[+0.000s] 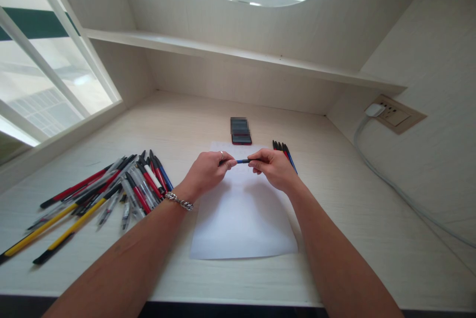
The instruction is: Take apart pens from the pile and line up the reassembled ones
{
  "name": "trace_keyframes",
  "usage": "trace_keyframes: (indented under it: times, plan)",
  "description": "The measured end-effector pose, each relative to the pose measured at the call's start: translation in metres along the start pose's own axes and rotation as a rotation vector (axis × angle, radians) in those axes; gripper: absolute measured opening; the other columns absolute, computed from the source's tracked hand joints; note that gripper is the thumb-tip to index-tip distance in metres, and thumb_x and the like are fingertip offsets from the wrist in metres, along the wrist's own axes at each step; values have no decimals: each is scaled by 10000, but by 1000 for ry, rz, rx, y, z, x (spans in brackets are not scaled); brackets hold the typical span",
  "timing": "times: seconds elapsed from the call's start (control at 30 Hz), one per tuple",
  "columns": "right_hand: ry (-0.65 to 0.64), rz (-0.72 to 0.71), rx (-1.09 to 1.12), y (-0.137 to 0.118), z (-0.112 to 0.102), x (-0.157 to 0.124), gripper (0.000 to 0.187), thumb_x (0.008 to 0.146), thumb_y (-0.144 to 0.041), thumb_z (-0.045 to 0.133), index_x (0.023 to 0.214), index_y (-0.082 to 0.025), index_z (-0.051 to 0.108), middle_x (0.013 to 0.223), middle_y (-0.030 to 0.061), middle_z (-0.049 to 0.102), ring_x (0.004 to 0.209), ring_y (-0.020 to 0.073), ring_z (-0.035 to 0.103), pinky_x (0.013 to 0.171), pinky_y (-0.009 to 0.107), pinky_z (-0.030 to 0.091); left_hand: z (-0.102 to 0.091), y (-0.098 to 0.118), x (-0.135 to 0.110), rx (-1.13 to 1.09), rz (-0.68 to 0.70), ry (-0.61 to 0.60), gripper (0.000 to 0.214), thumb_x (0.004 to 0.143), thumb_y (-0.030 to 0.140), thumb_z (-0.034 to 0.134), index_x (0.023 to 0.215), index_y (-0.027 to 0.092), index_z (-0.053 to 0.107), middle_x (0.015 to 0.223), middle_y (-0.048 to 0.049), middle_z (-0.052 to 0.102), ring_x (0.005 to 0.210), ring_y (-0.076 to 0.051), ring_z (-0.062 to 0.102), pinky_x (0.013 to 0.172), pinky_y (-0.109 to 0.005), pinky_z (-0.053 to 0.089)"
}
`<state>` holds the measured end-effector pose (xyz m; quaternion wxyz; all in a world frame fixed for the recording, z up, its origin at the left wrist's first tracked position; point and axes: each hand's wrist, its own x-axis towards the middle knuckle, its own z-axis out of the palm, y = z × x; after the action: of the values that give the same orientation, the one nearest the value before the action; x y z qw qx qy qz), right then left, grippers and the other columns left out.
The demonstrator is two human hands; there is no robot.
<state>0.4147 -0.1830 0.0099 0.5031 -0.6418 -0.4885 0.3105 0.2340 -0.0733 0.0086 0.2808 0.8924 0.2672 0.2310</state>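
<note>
My left hand (pixel 208 169) and my right hand (pixel 274 166) meet over the upper part of a white sheet of paper (pixel 245 228). Between them they grip a thin blue and black pen (pixel 242 161), held level. The fingers of each hand pinch one end, so only its middle shows. Beyond my right hand lies a small row of red, blue and black pens (pixel 285 150), partly hidden by that hand. A large loose pile of pens (pixel 143 181) in red, clear, blue and yellow spreads left of my left wrist.
A dark phone-like device (pixel 241 138), partly pixelated, lies behind the paper. A shelf (pixel 238 50) runs across the back above the desk (pixel 334 238). On the right wall, a white plug and cable (pixel 375 169) hang from a socket (pixel 397 113). A window stands at left.
</note>
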Motion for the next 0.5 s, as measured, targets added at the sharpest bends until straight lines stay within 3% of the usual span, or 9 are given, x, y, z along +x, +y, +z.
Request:
trace_keyframes:
  times: [0.33, 0.5]
  plan:
    - [67, -12, 8, 8, 6, 1, 174, 669, -237, 732, 832, -176, 738, 725, 36, 700, 669, 154, 616, 668, 300, 490, 1, -7, 2, 87, 24, 0, 298, 902, 394, 479, 869, 229, 725, 763, -14, 715, 681, -165, 605, 616, -269, 401]
    - [41, 13, 13, 10, 5, -4, 345, 668, -343, 766, 963, -175, 702, 910, 69, 710, 759, 165, 645, 693, 290, 507, 3, -7, 1, 80, 62, 39, 232, 881, 383, 542, 895, 238, 723, 836, -19, 724, 766, -176, 625, 681, -279, 435]
